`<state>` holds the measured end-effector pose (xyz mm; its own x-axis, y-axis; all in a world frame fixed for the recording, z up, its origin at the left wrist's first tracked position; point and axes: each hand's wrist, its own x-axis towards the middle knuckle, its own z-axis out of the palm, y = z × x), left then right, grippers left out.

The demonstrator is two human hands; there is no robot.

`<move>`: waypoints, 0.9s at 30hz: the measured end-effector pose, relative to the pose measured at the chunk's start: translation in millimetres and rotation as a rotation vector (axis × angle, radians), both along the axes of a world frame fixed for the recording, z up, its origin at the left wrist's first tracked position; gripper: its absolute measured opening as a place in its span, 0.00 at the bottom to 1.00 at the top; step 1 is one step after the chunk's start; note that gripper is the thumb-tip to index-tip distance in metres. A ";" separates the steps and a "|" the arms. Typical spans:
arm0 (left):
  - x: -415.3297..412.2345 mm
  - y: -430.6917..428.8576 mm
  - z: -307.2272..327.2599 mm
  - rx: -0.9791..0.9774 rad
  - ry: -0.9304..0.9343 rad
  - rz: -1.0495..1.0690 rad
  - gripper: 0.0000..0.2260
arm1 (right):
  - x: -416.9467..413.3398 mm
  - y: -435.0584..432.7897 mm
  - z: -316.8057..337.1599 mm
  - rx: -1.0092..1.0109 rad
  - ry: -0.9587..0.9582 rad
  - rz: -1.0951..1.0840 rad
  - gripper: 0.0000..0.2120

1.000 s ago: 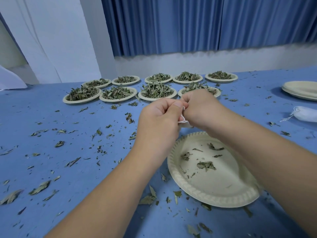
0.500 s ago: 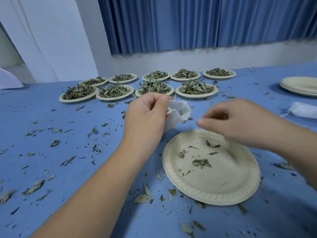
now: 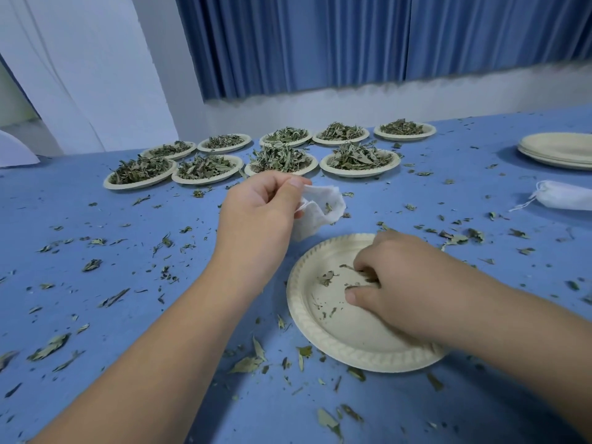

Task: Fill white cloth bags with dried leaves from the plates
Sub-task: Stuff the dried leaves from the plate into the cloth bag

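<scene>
In the head view, the white cloth bag is being pinched at its rim between the thumb and the curled fingers of the left hand. It is being held above the table, with its mouth gaping to the right of those fingers, just beyond the far rim of the near plate.

The fingers of the right hand are being bent down onto this plate, among the few dried leaves lying there, and the thumb is being kept apart, on the nearer side. Whether any leaf is being gripped cannot be told. Between the two hands, a strip of plate rim and blue table is being left open.

To the left of the left fingers, a wide stretch of table is being covered only by scattered leaf pieces. Beyond the fingers, two rows of filled plates are being kept near the far edge. Well to the right of the right fingers, a second bag is lying, and a stack of empty plates is standing behind it. Behind the table, a pale wall and a blue curtain are being seen.
</scene>
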<state>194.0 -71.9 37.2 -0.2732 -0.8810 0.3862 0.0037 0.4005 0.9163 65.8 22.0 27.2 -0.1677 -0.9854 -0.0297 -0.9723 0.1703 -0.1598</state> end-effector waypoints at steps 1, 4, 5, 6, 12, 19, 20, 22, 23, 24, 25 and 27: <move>-0.6 0.3 -0.2 0.002 0.001 -0.001 0.12 | 0.8 -1.0 -2.2 -0.029 -0.059 0.032 0.13; -1.3 0.5 -0.4 -0.003 -0.001 -0.007 0.11 | 2.0 -3.3 -3.5 -0.088 -0.274 0.103 0.12; -0.6 0.6 0.1 -0.003 0.000 -0.006 0.11 | -0.2 -4.2 -2.4 -0.103 -0.299 0.095 0.14; 0.1 0.4 0.5 -0.003 0.002 -0.003 0.11 | -4.0 -5.2 -1.5 -0.118 -0.295 0.079 0.17; 1.3 0.7 2.7 0.008 0.016 -0.008 0.12 | -12.9 -5.8 -4.4 0.016 -0.129 0.141 0.23; 2.0 2.4 2.9 0.004 0.009 -0.014 0.11 | -3.0 -4.7 -8.4 -0.065 -0.243 0.310 0.19; 2.1 2.2 3.1 0.005 0.008 -0.012 0.11 | -4.8 -4.4 -7.8 -0.064 -0.244 0.314 0.19; 2.2 2.1 2.9 0.008 0.010 -0.013 0.10 | -7.0 -4.7 -8.5 -0.058 -0.223 0.330 0.23; 2.1 2.0 2.8 0.008 0.007 -0.013 0.10 | -6.6 -4.9 -9.5 -0.053 -0.215 0.339 0.25; 1.8 1.8 2.7 0.006 0.001 -0.011 0.10 | -5.3 -4.9 -10.8 -0.050 -0.207 0.351 0.25; 1.5 1.8 2.7 0.003 -0.005 -0.008 0.10 | -3.1 -4.8 -11.8 -0.052 -0.196 0.367 0.24; 1.0 2.1 2.5 -0.001 -0.012 -0.004 0.10 | 1.2 -3.9 -12.1 -0.068 -0.177 0.395 0.18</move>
